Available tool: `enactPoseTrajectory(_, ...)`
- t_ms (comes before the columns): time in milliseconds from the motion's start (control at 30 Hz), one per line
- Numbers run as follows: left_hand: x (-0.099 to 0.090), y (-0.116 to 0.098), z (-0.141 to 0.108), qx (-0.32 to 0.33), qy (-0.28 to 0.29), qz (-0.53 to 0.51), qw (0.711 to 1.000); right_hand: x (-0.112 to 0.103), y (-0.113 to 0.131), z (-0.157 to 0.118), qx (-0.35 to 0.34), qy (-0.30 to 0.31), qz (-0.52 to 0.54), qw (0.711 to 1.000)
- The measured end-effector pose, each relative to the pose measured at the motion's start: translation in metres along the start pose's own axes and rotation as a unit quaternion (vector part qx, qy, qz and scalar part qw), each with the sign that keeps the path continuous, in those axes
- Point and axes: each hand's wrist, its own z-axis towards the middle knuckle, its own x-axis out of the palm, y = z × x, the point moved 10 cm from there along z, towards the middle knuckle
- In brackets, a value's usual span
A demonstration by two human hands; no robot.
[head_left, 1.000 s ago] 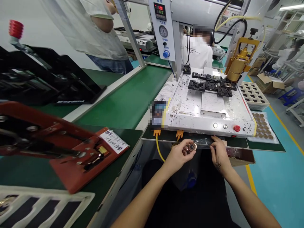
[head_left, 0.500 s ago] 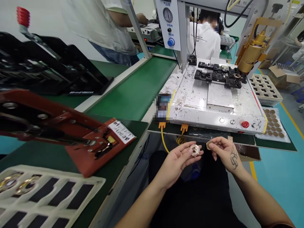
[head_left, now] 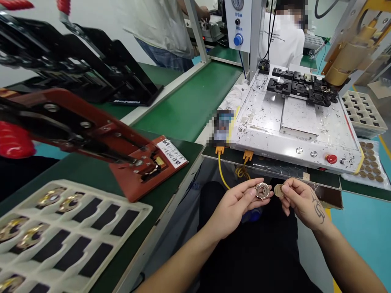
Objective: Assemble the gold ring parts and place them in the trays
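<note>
My left hand (head_left: 236, 205) is closed on a round rose-gold watch case (head_left: 262, 190), its ringed inside turned up toward me. Close to its right, my right hand (head_left: 301, 201) pinches a thin brownish disc (head_left: 278, 190) between thumb and fingers. A small gap separates the disc from the case. Both hands are held over my lap, in front of the bench edge. Similar brown discs (head_left: 371, 162) lie in rows on a white sheet at the right of the bench.
A white machine base (head_left: 293, 126) bearing black fixtures (head_left: 301, 87) stands ahead. At left are a red hand press (head_left: 128, 179) and a cream tray (head_left: 143, 211) with several gold cases. Black presses (head_left: 119, 73) stand behind. Two co-workers are beyond the green belt (head_left: 189, 97).
The view has turned left and down, so more of the tray shows. The disc in my right hand now shows its face more fully; both hands keep their holds.
</note>
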Motion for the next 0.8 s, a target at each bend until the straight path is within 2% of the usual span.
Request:
enactPoseTrajectory(67,0.001,0.001,-0.001,0.000,0.001,-0.002,1.000,0.003,0.007,0.000,-0.015,-0.001,-0.034,0.999)
enactPoseTrajectory(133,0.002,0.001,-0.001,-0.001,0.002,-0.002,1.000,0.008,0.023,-0.001,-0.063,-0.014,-0.095,0.993)
enactPoseTrajectory(267,0.005,-0.002,-0.005,0.010,0.004,0.009,1.000,0.029,0.052,-0.005,-0.155,-0.017,-0.216,0.964)
enactPoseTrajectory(400,0.007,-0.004,-0.010,0.022,0.002,0.024,0.999,0.045,0.052,-0.005,-0.169,0.007,-0.222,0.960)
enactPoseTrajectory(800,0.011,-0.007,-0.013,0.048,0.001,0.057,0.997,0.046,0.048,-0.006,-0.171,-0.001,-0.216,0.961)
